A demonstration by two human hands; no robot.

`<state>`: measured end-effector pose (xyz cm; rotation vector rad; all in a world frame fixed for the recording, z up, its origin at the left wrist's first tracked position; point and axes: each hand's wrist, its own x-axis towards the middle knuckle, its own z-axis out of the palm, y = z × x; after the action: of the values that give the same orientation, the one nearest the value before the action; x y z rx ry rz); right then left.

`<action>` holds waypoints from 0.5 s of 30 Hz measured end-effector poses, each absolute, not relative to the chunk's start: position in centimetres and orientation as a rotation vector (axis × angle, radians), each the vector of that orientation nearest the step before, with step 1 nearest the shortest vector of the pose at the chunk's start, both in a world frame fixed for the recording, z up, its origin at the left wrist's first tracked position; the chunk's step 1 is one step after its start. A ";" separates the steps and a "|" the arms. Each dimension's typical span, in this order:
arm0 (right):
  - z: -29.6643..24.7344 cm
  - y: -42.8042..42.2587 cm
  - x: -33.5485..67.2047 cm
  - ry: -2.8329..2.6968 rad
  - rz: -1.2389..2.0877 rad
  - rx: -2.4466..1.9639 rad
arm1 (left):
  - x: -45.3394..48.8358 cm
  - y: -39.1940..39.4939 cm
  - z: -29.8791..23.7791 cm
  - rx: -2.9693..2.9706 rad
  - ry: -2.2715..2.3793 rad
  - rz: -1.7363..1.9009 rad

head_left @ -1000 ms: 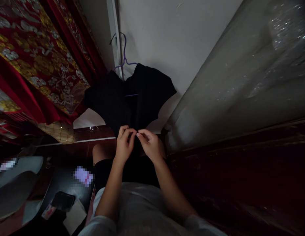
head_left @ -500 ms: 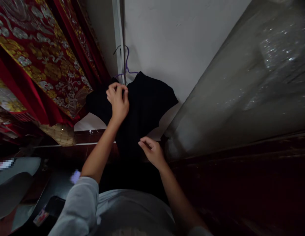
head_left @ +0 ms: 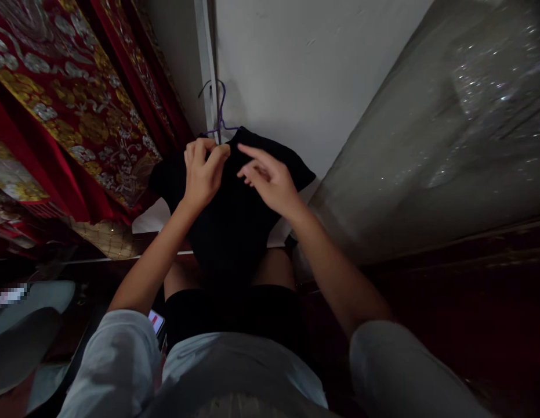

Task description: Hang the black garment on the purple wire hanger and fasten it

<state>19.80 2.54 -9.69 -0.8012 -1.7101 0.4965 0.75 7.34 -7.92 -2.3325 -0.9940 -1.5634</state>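
A black short-sleeved shirt [head_left: 235, 215] hangs from a purple wire hanger [head_left: 223, 110] against the wall. At the shirt's neckline, the fingers of my left hand [head_left: 203, 173] are pinched together on the dark cloth; their tips are partly hidden. Just right of it, my right hand [head_left: 273, 181] is in front of the shirt's upper chest. Its index finger is stretched toward the collar, apart from the thumb, while the other fingers curl loosely. I see nothing held in it.
A narrow pale upright strip [head_left: 212, 58] runs down the wall behind the hanger. Red embroidered drapery [head_left: 108, 116] hangs at left. A large plastic-covered panel [head_left: 409, 145] leans at right. A lit phone [head_left: 155, 321] and a grey chair [head_left: 30, 337] are lower left.
My right hand has risen from low beside the shirt to near its collar, its index finger now stretched out. My left hand stays pinched at the neckline.
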 end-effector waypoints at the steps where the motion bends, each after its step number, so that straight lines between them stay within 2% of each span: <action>1: -8.4 3.6 19.2 -1.749 0.448 -0.801 | 0.4 7.5 -8.0 -2.338 -0.998 -1.553; 4: -6.4 5.5 17.4 -1.844 0.293 -0.865 | -0.6 7.7 -8.4 -2.365 -1.019 -1.510; 9: -7.9 5.9 16.2 -1.831 0.155 -0.983 | -1.4 6.9 -9.2 -2.537 -0.992 -1.450; 15: -9.2 5.9 16.4 -1.818 0.170 -0.967 | 0.1 6.4 -9.7 -2.598 -1.255 -1.847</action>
<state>16.38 5.91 -9.22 -0.9675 -1.8175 0.1703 0.13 6.45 -9.70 -2.5980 -1.2553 -1.8470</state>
